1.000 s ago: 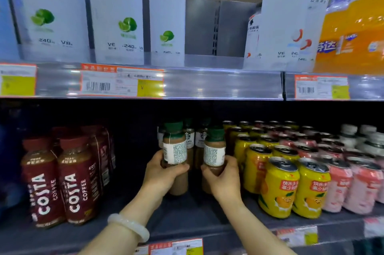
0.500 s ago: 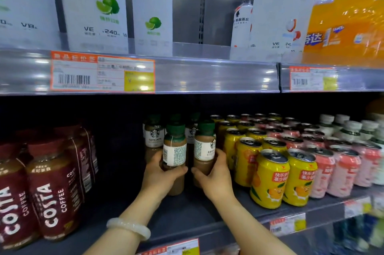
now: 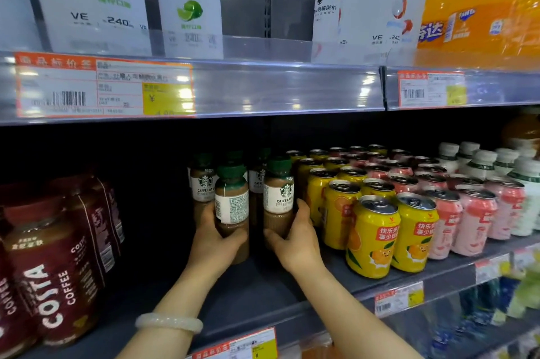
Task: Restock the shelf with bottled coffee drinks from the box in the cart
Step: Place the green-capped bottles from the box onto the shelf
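Two green-capped bottled coffee drinks stand upright at the middle of the dark shelf (image 3: 263, 294). My left hand (image 3: 216, 241) grips the left coffee bottle (image 3: 231, 203), whose label back faces me. My right hand (image 3: 295, 238) grips the right coffee bottle (image 3: 278, 192), which shows a Caffe Latte label. Behind them stand more of the same coffee bottles (image 3: 203, 183) in rows. The box and the cart are out of view.
Red Costa coffee bottles (image 3: 55, 271) fill the shelf's left, with a dark gap between them and my hands. Yellow cans (image 3: 374, 236) and pink cans (image 3: 473, 221) crowd the right, close to my right hand. An upper shelf edge (image 3: 263, 89) hangs overhead.
Both hands have pushed their bottles a little deeper toward the rows behind. The camera has moved closer and shifted right.
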The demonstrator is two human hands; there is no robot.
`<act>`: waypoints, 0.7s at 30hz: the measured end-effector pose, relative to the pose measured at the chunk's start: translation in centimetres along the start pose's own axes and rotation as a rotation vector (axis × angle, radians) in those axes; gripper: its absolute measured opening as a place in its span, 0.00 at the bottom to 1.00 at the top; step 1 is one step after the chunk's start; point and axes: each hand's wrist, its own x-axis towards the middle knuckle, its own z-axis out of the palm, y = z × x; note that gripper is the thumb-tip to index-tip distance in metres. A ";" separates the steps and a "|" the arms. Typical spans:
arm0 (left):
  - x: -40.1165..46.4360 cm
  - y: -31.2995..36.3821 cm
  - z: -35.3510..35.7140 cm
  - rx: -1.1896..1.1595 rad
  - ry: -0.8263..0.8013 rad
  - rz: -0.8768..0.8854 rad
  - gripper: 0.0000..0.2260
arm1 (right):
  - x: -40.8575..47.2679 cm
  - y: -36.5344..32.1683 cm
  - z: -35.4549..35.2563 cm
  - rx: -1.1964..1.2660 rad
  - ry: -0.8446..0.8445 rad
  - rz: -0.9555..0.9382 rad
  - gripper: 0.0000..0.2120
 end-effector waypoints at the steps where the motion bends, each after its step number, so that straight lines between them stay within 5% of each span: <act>1: 0.0 -0.1 -0.2 0.007 -0.017 -0.011 0.29 | 0.0 0.0 0.0 0.002 -0.002 0.010 0.41; 21: 0.5 -1.1 -0.6 0.255 0.072 -0.004 0.33 | -0.3 -0.2 -0.2 0.008 -0.029 0.003 0.37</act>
